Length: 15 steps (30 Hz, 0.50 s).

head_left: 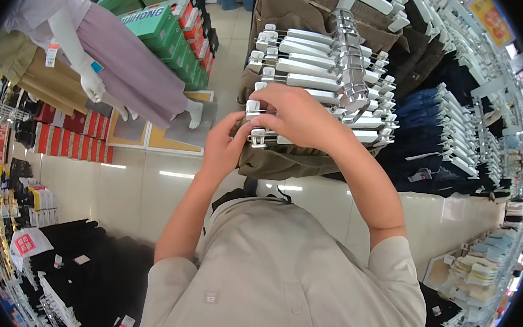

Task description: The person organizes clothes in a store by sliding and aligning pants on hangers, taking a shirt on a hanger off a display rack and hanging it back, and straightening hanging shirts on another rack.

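Observation:
Brown trousers hang from white clip hangers on a chrome rail arm. At the left end of the nearest hangers, my right hand reaches over from the right, its thumb and fingers closed around a white hanger clip. My left hand meets it there from the left, thumb and bent fingers pinched together beside the same clip. What lies between the left fingertips is mostly hidden. Another white clip shows just below both hands.
Dark jeans on white hangers crowd the right side. Green shoe boxes are stacked behind a mannequin in a mauve skirt, which stands on a low platform. Black garments hang at lower left.

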Each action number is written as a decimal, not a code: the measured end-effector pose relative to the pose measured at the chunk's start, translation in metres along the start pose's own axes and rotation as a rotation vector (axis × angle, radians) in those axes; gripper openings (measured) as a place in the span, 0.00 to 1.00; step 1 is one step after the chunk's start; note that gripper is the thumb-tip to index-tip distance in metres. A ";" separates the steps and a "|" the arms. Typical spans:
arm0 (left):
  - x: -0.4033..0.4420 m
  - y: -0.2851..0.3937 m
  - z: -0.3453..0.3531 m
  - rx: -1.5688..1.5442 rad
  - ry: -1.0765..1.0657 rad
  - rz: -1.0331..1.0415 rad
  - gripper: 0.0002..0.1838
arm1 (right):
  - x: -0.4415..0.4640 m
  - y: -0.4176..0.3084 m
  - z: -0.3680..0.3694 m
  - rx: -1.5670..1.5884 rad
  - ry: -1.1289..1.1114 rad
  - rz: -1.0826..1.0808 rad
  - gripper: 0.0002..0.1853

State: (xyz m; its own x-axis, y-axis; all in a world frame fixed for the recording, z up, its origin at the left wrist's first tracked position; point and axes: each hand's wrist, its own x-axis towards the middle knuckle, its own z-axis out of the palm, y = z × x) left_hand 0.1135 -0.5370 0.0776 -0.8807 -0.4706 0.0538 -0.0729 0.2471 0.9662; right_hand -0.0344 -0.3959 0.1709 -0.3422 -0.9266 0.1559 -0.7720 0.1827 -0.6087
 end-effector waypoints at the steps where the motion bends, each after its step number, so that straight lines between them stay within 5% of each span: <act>1: -0.001 0.005 0.000 0.060 -0.007 0.003 0.13 | 0.002 -0.001 0.001 -0.025 -0.003 0.009 0.21; 8: -0.009 0.008 0.010 0.417 0.207 0.377 0.08 | 0.003 0.001 0.003 -0.054 0.019 -0.058 0.19; 15: -0.020 0.009 0.005 0.462 0.234 0.382 0.06 | 0.001 -0.004 -0.003 0.113 -0.043 0.031 0.19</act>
State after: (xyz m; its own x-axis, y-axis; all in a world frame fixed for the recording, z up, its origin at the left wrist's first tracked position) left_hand 0.1279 -0.5212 0.0843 -0.7626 -0.4368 0.4771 -0.0142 0.7487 0.6628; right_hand -0.0333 -0.3968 0.1754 -0.3399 -0.9347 0.1040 -0.6955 0.1754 -0.6968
